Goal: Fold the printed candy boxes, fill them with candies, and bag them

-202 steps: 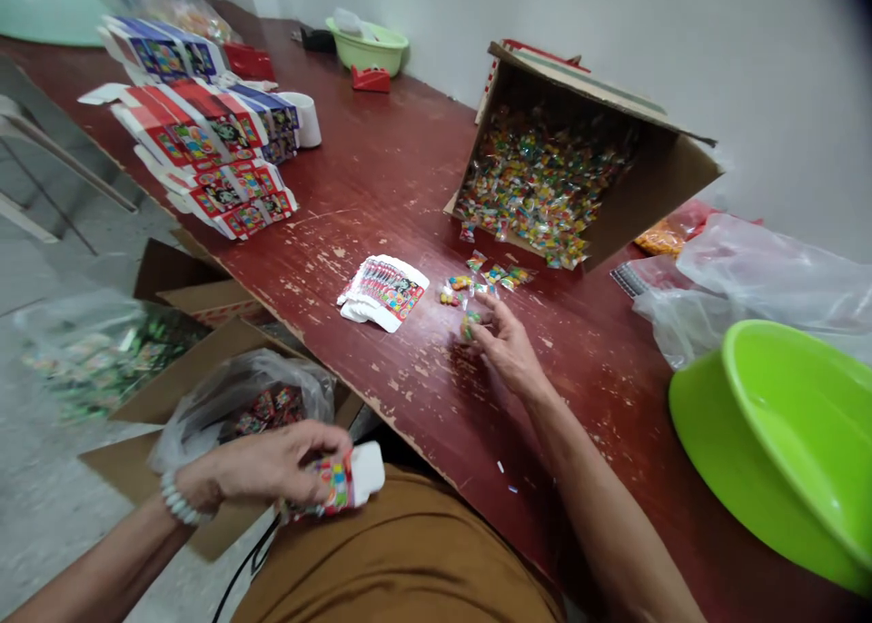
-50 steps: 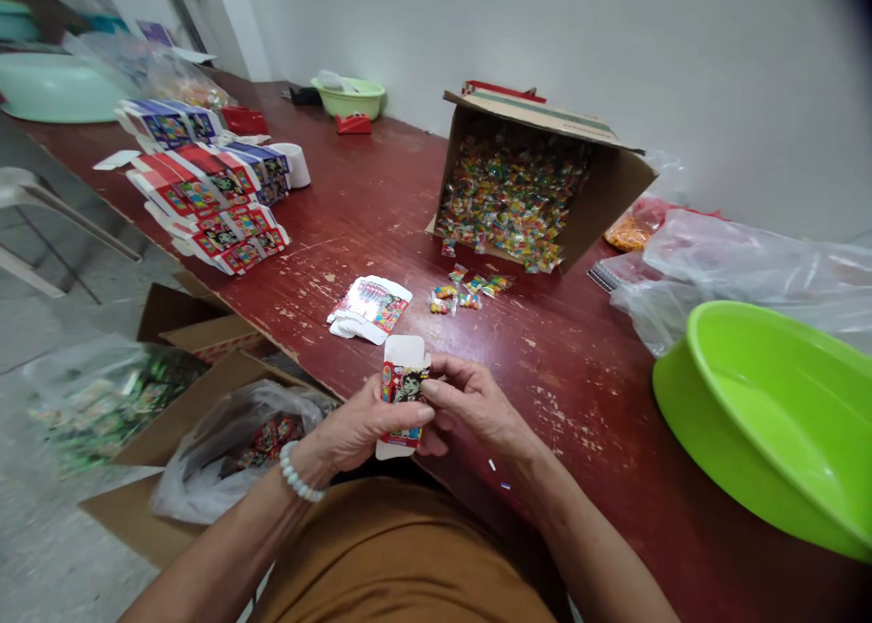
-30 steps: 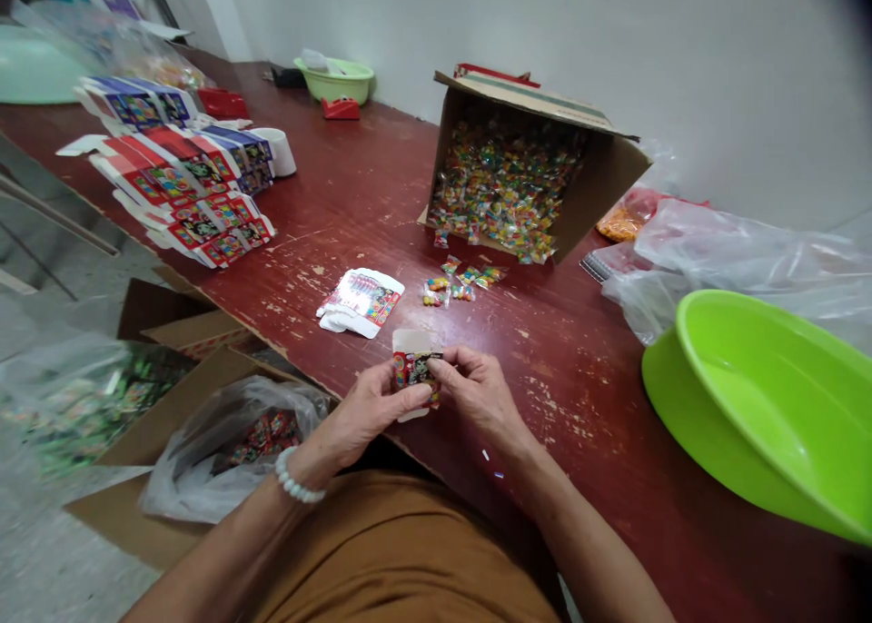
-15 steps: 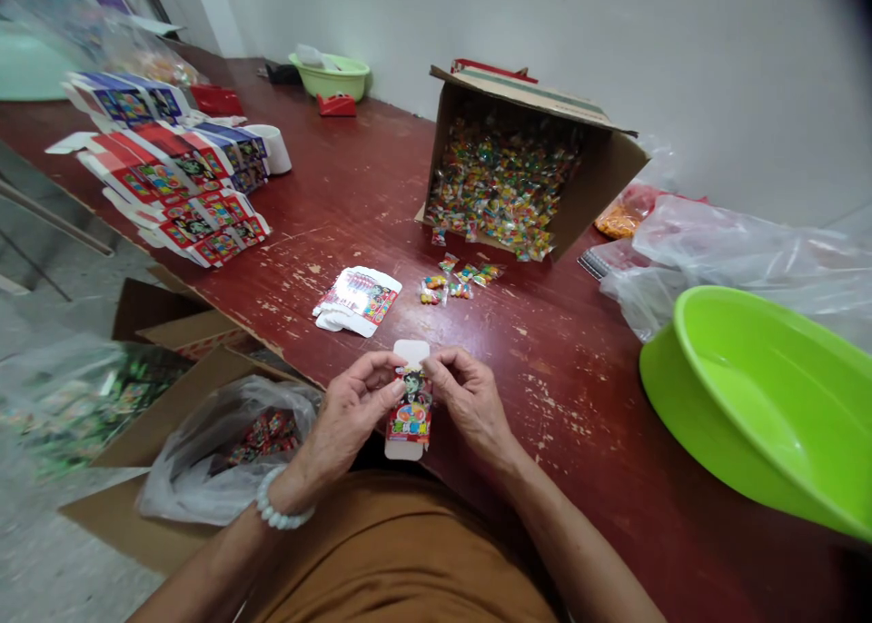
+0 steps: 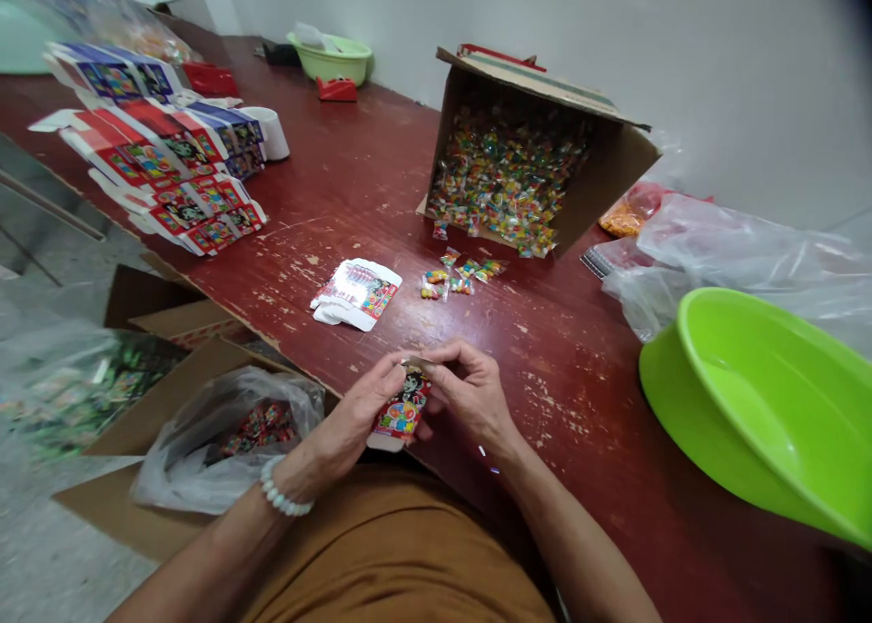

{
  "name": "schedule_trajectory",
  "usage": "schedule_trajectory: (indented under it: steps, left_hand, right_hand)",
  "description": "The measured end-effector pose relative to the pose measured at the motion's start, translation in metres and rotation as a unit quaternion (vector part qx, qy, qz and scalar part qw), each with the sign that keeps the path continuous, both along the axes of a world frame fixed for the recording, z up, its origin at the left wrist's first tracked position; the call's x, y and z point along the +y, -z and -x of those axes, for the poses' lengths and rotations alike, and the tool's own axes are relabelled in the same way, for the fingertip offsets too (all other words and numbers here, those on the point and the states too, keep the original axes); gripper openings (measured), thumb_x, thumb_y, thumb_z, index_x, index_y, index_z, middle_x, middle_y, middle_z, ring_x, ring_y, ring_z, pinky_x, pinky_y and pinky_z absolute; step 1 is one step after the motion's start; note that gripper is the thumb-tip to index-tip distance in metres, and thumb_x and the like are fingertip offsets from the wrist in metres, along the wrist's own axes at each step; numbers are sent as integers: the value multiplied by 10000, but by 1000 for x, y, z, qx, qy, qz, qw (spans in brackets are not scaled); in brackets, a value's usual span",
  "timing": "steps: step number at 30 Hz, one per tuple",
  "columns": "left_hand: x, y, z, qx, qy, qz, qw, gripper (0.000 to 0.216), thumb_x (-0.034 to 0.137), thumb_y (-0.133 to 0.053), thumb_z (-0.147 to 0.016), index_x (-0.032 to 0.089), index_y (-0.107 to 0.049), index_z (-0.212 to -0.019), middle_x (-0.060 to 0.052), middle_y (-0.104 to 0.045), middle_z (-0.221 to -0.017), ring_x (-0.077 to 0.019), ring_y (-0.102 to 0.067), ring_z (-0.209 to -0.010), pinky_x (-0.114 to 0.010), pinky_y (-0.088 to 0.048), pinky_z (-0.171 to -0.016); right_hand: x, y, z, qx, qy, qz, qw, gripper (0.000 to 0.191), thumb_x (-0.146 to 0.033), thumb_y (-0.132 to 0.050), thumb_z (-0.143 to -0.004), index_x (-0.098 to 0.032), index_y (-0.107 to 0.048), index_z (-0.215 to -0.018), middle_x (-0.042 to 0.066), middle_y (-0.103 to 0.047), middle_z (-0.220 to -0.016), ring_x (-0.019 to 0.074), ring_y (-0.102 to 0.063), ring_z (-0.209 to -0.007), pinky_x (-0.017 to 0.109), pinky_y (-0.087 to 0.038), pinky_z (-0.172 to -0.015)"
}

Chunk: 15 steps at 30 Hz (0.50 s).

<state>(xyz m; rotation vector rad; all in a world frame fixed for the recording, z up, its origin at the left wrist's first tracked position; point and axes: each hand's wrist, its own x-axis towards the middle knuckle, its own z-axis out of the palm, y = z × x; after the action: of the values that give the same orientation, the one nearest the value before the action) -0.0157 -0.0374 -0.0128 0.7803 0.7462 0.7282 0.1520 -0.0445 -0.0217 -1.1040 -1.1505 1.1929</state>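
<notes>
Work in hand: one printed carton [image 5: 403,412], held off the tabletop [image 5: 572,351] at its near edge, just in front of the torso. We see its front panel facing up and its long axis slightly tilted.

Hand state: the left hand [image 5: 351,419] grips the carton along its left side, thumb laid on the front panel. The right hand [image 5: 477,403] pinches at the upper end, thumb at the edge of the top flap [image 5: 420,362], which we see almost edge-on. The fingers behind the carton are mostly hidden.

Progress: we judge this unit to be partly closed. The top flap appears bent over, but we cannot confirm that it is tucked in. At the lower end a white flap [image 5: 386,443] projects, so we count that end as not yet finished. We cannot tell what the carton contains.

Stock on the tabletop: a fanned pile of flat carton blanks [image 5: 360,294] lies beyond the hands, to their left; we count these as unworked. Near it, on the right, lie a few loose wrapped sweets [image 5: 461,286]. Behind these, a cardboard box [image 5: 609,192] on its side holds many more. At the far left we note stacked banded cartons [image 5: 153,155]; whether they are filled we cannot determine.

Below the table edge, a clear bag [image 5: 197,450] set in an opened box contains small red packets [image 5: 259,426]. We read the overall work as well short of complete, given the supplies on view.
</notes>
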Motion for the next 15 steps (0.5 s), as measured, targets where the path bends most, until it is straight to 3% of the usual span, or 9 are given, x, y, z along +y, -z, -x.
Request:
schedule_trajectory:
  steps: [2, 5, 7, 10, 15]
  left_hand:
    - [-2, 2, -2, 3, 26, 36, 999, 533, 619, -553, -899, 158, -581, -1166, -65, -706, -764, -176, -664, -505, -251, -514, -469]
    - [-3, 6, -5, 9, -1, 62, 998, 577, 673, -483, -906, 147, -628, -1092, -46, -675, -656, -155, -614, -426, -228, -466, -407]
    - [-1, 8, -7, 14, -5, 61, 998, 601, 699, -454, -902, 144, -656, -1010, -46, -669, -634, -155, -605, -418, -229, -456, -398]
    - [1, 8, -8, 44, -7, 23, 999, 651, 724, -426, -897, 125, -667, -815, -69, -673, -630, -142, -591, -414, -230, -455, -415]
    - [3, 12, -3, 96, 0, -43, 994, 723, 720, -366, -920, 94, -705, -793, -86, -656, -586, -135, -574, -424, -231, -450, -448]
  right_hand:
    - [-1, -2, -1, -72, -22, -49, 996, 179, -392, -708, -874, -219, -734, -915, 18, -688, -762, 136, -615, -611, 274, -506, -604]
    - [0, -8, -2, -148, -48, -94, 983, 168, -371, -671, -900, -219, -739, -882, 64, -729, -958, 170, -677, -790, 311, -541, -729]
    - [3, -13, -2, -130, -58, -47, 989, 177, -378, -672, -895, -207, -716, -886, 54, -733, -923, 137, -669, -661, 283, -539, -638]
    - [9, -20, 1, -50, -92, 52, 993, 255, -428, -725, -835, -183, -675, -884, 3, -697, -704, 111, -609, -465, 245, -491, -478]
    - [19, -26, 4, 18, -88, 91, 992, 306, -447, -781, -770, -170, -651, -775, -4, -669, -622, 118, -594, -462, 245, -489, -456]
